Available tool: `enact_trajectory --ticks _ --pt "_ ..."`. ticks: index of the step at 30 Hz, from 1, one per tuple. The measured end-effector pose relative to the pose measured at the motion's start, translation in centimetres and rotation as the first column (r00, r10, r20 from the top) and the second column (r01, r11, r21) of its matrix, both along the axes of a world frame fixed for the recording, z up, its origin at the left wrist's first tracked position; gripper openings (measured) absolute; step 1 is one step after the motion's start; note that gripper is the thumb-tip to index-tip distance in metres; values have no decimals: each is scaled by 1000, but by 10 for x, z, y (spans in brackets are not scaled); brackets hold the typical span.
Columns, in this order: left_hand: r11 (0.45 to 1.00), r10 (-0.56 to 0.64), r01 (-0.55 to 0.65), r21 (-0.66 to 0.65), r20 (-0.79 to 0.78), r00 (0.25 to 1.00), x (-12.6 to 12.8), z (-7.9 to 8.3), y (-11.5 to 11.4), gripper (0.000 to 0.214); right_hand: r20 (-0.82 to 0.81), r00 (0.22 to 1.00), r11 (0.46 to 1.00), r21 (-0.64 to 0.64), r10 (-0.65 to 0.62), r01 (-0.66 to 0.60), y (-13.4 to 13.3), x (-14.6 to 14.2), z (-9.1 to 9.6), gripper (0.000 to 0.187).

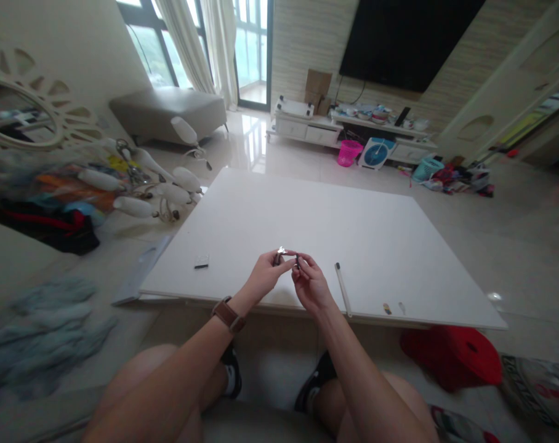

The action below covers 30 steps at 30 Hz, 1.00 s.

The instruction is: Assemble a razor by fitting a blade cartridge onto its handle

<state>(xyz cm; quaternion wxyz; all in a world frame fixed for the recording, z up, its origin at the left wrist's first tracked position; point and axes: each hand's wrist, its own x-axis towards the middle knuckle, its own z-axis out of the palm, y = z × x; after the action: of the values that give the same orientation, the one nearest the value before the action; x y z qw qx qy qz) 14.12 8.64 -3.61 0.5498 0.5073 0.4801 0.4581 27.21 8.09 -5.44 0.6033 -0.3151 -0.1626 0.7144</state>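
Note:
Both my hands meet above the near part of a white tabletop (298, 212). My left hand (266, 272), with a brown-strapped watch (228, 314) on its wrist, is closed on a small dark object with a shiny silver part (282, 251); its kind is too small to make out. Between the thumb and fingers of my right hand (311, 284) is a small dark piece (297, 261). Whether the two pieces are joined, I cannot tell. To the right lies a thin white stick with a dark tip (343, 289), like a toothbrush. A small clear-and-black flat item (201, 262) lies at left.
Two tiny items, one dark and yellowish (387, 308) and one pale (402, 307), lie near the table's front edge. Beneath its right corner stands a red stool (459, 357). A lamp with several white shades (173, 194) is close to the left edge.

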Motion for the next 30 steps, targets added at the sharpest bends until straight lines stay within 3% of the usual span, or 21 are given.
enact_trajectory --ticks 17,22,30 --pt "984 172 -166 -68 97 980 0 -7 4 36 -6 1000 997 -74 -2 1 -2 1 -3 15" --pt "984 154 -134 -117 182 971 1 -8 4 37 31 999 1000 11 -13 13 -3 2 -4 15" --pt "990 130 -123 -65 119 984 0 -4 3 36 39 999 999 38 -2 0 -4 0 -2 17"
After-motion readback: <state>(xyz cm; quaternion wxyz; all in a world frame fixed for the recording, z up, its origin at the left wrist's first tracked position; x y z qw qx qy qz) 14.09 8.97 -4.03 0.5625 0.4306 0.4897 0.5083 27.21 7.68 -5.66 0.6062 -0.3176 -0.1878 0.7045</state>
